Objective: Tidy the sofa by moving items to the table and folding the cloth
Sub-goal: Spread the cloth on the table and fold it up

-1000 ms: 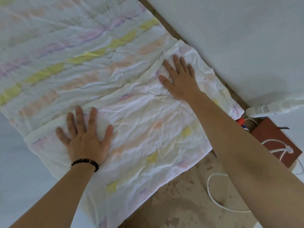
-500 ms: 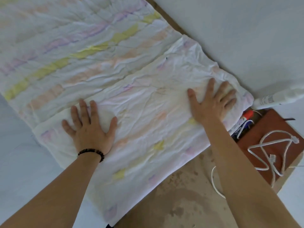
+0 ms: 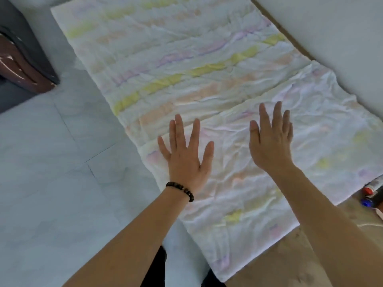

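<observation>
A large white cloth (image 3: pixel 186 65) with faded yellow, pink and purple stripes lies spread flat, its near end folded over into a doubled flap (image 3: pixel 310 154). My left hand (image 3: pixel 185 154), with a dark bead bracelet on the wrist, lies flat with fingers spread on the flap's left edge. My right hand (image 3: pixel 271 139) is flat with straight fingers over the middle of the flap; whether it touches the cloth or hovers just above it is unclear.
Pale tiled floor (image 3: pixel 51 162) lies to the left. A dark sofa corner (image 3: pixel 24 59) sits at the upper left. A brown worn surface (image 3: pixel 279 259) shows below the cloth. Markers with red and blue caps (image 3: pixel 371 193) lie at the right edge. A white surface (image 3: pixel 331 27) fills the upper right.
My right hand slid left from the flap's right end to its middle, close to my left hand. The view swung left, so the cable and notebook have left the frame.
</observation>
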A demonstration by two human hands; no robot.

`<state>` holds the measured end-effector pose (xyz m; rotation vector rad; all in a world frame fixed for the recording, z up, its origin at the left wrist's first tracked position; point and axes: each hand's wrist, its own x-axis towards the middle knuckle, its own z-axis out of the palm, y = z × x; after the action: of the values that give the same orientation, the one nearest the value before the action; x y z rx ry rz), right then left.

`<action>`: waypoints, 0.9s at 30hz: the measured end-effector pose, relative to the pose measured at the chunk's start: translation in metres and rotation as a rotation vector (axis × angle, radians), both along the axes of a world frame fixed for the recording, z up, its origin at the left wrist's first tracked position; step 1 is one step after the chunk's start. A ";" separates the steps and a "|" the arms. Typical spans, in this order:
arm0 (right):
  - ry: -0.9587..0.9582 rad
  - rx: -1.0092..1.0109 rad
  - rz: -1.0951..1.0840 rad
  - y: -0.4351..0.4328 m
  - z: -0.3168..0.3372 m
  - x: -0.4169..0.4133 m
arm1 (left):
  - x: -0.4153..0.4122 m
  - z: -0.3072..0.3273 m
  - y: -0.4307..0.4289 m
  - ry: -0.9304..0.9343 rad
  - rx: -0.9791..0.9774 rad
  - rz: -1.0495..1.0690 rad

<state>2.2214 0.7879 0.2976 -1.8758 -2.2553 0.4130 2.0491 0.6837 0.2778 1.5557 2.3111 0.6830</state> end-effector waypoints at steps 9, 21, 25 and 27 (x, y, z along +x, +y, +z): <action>-0.250 -0.076 -0.004 -0.018 -0.036 -0.087 | -0.131 -0.018 -0.002 0.240 -0.328 -0.310; -0.292 -0.092 -0.022 -0.021 -0.031 -0.085 | -0.188 0.007 0.014 0.398 -0.455 -0.765; -0.274 -0.106 -0.037 -0.017 -0.028 -0.088 | -0.217 0.022 0.040 0.401 -0.422 -0.956; -0.283 -0.149 -0.037 -0.018 -0.021 -0.092 | -0.239 0.034 0.058 0.361 -0.456 -1.091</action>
<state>2.1290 0.7699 0.2762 -2.1700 -2.4196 0.3364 1.8097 0.7420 0.3114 2.3813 1.2480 -0.3860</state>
